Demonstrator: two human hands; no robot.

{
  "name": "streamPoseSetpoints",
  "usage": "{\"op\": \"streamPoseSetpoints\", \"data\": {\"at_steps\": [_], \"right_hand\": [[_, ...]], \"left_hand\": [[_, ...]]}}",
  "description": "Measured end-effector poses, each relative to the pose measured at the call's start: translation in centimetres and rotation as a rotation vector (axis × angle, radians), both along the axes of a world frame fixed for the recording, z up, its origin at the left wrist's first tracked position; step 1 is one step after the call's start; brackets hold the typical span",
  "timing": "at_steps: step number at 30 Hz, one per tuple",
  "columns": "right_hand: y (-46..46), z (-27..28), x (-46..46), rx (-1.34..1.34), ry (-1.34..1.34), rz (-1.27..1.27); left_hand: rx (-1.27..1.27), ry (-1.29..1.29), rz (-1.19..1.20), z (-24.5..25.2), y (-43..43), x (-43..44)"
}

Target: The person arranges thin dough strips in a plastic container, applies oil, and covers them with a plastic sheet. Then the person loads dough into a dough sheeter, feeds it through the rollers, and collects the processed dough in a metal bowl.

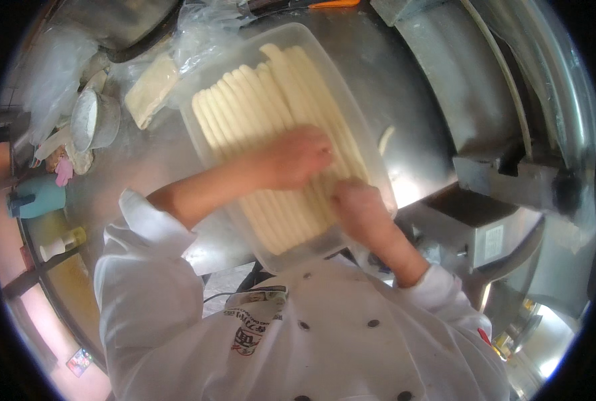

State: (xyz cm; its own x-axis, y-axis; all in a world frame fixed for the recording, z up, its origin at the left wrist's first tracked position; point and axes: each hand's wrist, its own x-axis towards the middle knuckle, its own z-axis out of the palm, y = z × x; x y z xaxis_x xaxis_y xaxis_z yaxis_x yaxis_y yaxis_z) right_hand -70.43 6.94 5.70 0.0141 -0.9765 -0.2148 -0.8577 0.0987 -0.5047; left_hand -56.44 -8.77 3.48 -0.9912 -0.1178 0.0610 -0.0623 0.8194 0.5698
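A translucent plastic tub (335, 75) holds long pale dough strips (245, 108) laid side by side. On the right, several strips reach higher than those on the left, and one end bends over at the top. My left hand (303, 158), slightly blurred, is curled above the middle of the strips. Close to the tub's right wall, my right hand (360, 208) has its fingers bent down over the lower ends of the strips. Both hands cover the dough beneath them, so I cannot see whether either pinches a strip.
A loose dough piece (386, 140) lies on the metal worktop (403, 90) right of the tub. To the left are a metal bowl with white powder (95, 120), a wrapped pale block (152, 90) and clear plastic bags (207, 32). Metal equipment (478, 225) stands at right.
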Motion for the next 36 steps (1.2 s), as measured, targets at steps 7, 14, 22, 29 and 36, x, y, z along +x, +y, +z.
{"op": "streamPoseSetpoints", "data": {"at_steps": [7,14,22,29,36], "right_hand": [[-0.1,0.1,-0.4,-0.1,0.003,0.074],[0.2,4.5,-4.0,-0.386,-0.016,-0.017],[-2.1,-3.8,-12.7,-0.172,0.313,-0.347],[-4.0,-6.7,-10.7,-0.135,0.32,-0.469],[-5.4,-7.1,-10.4,-0.102,0.306,-0.458]], "left_hand": [[0.026,0.228,-0.018,-0.6,1.4,0.3],[0.013,0.082,0.001,1.1,0.6,-0.1],[-0.447,-0.037,0.349,0.9,-11.2,1.2],[-0.55,-0.183,0.247,1.0,-11.2,0.4],[-0.318,-0.03,0.216,0.5,-9.7,1.2]]}}
